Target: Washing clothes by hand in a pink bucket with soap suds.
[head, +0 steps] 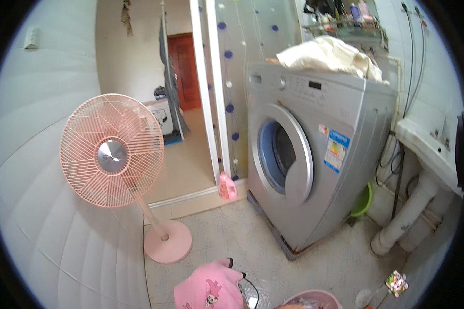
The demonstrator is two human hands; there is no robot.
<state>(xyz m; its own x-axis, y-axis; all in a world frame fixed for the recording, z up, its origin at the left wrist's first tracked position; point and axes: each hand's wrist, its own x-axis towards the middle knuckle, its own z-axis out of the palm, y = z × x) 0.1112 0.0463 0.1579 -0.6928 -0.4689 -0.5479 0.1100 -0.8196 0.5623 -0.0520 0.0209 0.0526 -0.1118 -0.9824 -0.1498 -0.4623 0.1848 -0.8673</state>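
Observation:
Neither of my hands can be made out. A strip of bare skin shows at the bottom edge by the pink basin; which body part it is, I cannot tell. Something wet or foamy lies in the basin, mostly cut off by the frame. Left of it is pink fabric printed with cartoon figures, with black-tipped ends at its upper right. A dark cord curves beside it over a shiny patch on the tiled floor. Ahead stands a grey front-loading washing machine with its round door and a cream cloth on top.
A pink standing fan is at the left by the tiled wall. A pink detergent bottle stands at the sliding door's threshold. At the right are a washbasin, its thick drain pipe, a green bucket and a colourful packet.

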